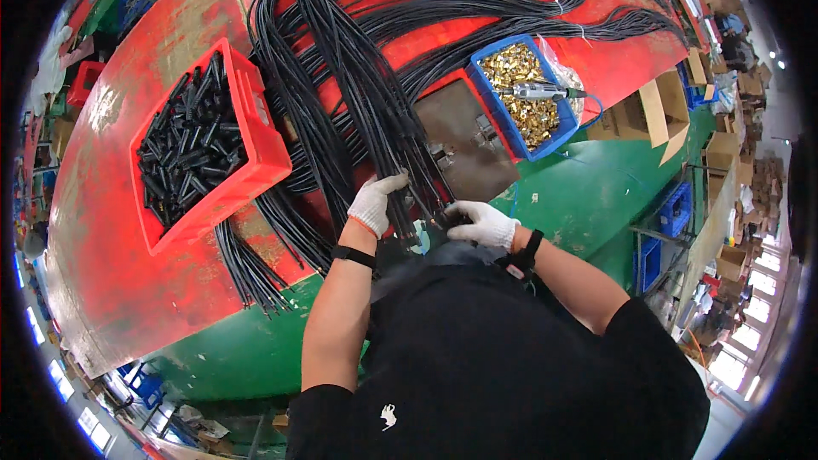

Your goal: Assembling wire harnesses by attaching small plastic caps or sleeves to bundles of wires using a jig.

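In a white glove, my left hand (373, 204) closes over the near end of a thick bundle of black cables (375, 102). My right hand (484, 223), also gloved, pinches a black cable end (439, 218) just to the right of that bundle. Small metallic tips show on some cable ends between the two hands. The bundle runs away from me over the table. My fingers partly hide what each hand grips.
At left, a red bin (256, 115) holds black ribbed sleeves (192, 136). A blue bin (537, 152) at right contains brass fittings (513, 66), with a metal hand tool (538, 91) lying across. Beside it lies a metal plate (464, 132); an open cardboard box (656, 111) stands farther right.
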Available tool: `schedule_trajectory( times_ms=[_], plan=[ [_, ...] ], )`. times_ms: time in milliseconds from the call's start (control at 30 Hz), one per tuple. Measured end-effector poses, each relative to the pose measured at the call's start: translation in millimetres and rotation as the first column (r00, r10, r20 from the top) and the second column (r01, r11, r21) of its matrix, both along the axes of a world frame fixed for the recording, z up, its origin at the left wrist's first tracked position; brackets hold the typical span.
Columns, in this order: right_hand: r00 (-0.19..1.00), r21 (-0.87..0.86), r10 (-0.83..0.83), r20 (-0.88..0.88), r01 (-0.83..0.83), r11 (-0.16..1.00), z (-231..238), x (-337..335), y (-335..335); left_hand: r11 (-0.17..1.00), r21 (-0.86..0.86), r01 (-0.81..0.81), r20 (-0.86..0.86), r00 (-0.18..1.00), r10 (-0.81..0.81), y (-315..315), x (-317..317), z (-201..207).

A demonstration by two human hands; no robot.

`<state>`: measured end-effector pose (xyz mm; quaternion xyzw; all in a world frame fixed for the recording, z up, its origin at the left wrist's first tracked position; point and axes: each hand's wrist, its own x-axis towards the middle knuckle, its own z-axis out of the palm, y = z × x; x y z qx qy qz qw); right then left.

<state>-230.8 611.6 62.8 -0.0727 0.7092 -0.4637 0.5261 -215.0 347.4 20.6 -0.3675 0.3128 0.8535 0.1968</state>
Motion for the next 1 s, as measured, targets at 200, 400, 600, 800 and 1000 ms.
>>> schedule_trajectory(
  times_ms=[200, 400, 600, 800, 1000],
  plan=[
    [0.999, -0.011, 0.041, 0.033, -0.040, 0.999, 11.1, 17.6, 17.0, 0.999, -0.044, -0.013, -0.011, 1.000, 0.012, 5.7, 3.3, -15.4],
    [0.972, 0.000, -0.055, 0.227, 0.057, 0.998, 27.0, 16.4, 11.3, 0.996, -0.086, -0.014, 0.008, 1.000, 0.015, 5.1, 5.8, -26.1],
    [0.969, 0.124, -0.019, 0.247, -0.012, 0.992, 27.6, 8.3, 10.7, 0.993, -0.113, -0.015, -0.018, 1.000, 0.013, 3.9, 7.1, -29.4],
    [0.998, -0.007, 0.021, 0.062, -0.020, 1.000, 18.7, 11.1, 5.3, 0.991, -0.132, -0.031, -0.037, 0.999, 0.026, 1.6, 9.9, -28.7],
    [0.990, 0.169, 0.057, 0.127, -0.079, 0.983, 33.0, 0.1, -16.9, 0.986, -0.162, 0.026, 0.030, 0.999, -0.022, 1.3, 7.6, -23.0]
  ],
)
